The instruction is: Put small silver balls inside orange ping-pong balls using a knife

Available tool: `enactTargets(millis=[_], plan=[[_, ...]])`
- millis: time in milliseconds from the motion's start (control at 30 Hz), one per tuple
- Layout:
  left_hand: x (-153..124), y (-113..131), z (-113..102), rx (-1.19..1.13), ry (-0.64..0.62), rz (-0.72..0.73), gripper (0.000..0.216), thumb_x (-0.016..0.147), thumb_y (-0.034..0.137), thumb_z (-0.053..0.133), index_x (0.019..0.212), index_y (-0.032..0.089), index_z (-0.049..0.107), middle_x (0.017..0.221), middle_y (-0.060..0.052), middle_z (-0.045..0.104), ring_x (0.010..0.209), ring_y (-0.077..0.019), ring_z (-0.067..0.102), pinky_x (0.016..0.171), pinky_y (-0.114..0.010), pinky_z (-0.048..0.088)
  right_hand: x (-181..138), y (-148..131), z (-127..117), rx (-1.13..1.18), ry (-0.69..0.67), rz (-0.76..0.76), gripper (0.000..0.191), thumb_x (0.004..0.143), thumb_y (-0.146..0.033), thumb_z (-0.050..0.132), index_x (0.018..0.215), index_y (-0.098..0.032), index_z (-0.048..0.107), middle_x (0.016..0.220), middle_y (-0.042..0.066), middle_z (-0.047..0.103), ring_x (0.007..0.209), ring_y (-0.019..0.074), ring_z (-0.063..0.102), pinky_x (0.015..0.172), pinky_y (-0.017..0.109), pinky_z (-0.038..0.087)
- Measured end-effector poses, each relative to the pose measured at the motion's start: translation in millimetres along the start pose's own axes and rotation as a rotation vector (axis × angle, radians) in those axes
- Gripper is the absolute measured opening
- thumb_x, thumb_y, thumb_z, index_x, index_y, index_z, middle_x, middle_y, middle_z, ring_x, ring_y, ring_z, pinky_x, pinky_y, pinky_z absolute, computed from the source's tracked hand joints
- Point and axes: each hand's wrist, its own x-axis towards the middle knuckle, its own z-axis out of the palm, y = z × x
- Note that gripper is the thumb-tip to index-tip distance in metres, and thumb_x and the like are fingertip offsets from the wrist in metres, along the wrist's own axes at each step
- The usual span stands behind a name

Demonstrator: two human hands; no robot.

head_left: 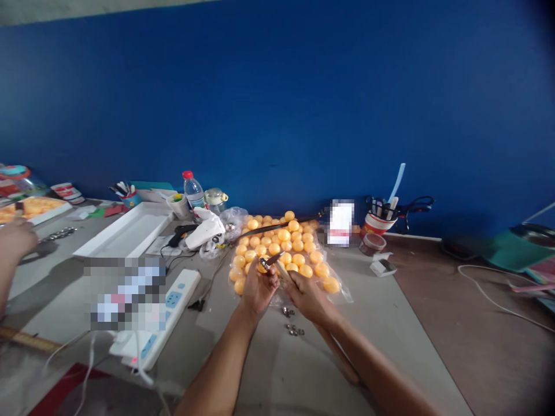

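Left hand [259, 287] was closed on an orange ball [262, 267] above the desk [277, 370]. Right hand [306, 293] was clamped on a knife [274, 259], blade tip at the ball. Whether the ball was already cut could not be told. Judged early: a full bag of balls [281, 245] lay just behind, seemingly untouched. Small metal parts [293, 330] lay below the hands.

Grey table [277, 370], bag of orange balls [281, 248] at its middle, white tray [125, 231] left of the bag, power strip [160, 318] nearer left, small metal bits [292, 329] just before it
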Motion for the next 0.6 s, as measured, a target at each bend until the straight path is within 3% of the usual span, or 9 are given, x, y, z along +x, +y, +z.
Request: enactTargets(millis=[233,433,600], plan=[[1.8,-1.3,-3.6,-0.025,-0.029,0.021,0.026,0.089,0.041,0.056,0.079,0.016,0.056,0.064,-0.001,0.056,0.048,-0.0095,0.047,0.05,-0.022,0.04,0.7,0.2,-1.4,0.018,0.022,-0.013,0.022,0.089,-0.034,0.043,0.072,-0.02,0.046,0.062,-0.003,0.05,0.059,0.0119,0.047,0.055,0.023,0.034],[2.5,-3.0,-0.7,-0.018,0.017,0.045,0.03,0.089,0.045,0.057,0.079,0.016,0.055,0.065,-0.001,0.056,0.049,-0.0093,0.046,0.05,-0.022,0.04,0.7,1.9,-1.5,0.042,0.056,-0.02,0.024,0.088,-0.035,0.044,0.069,-0.021,0.043,0.058,-0.003,0.05,0.057,0.0115,0.046,0.053,0.022,0.032],[3.8,-3.9,0.5,-0.037,0.058,0.07,0.023,0.084,0.037,0.066,0.082,0.016,0.058,0.069,-0.001,0.06,0.054,-0.0103,0.052,0.054,-0.024,0.044,-1.5,-1.0,-2.2,0.047,0.043,-0.027,0.027,0.089,-0.038,0.045,0.069,-0.02,0.044,0.059,-0.003,0.05,0.056,0.0107,0.045,0.052,0.022,0.032]])
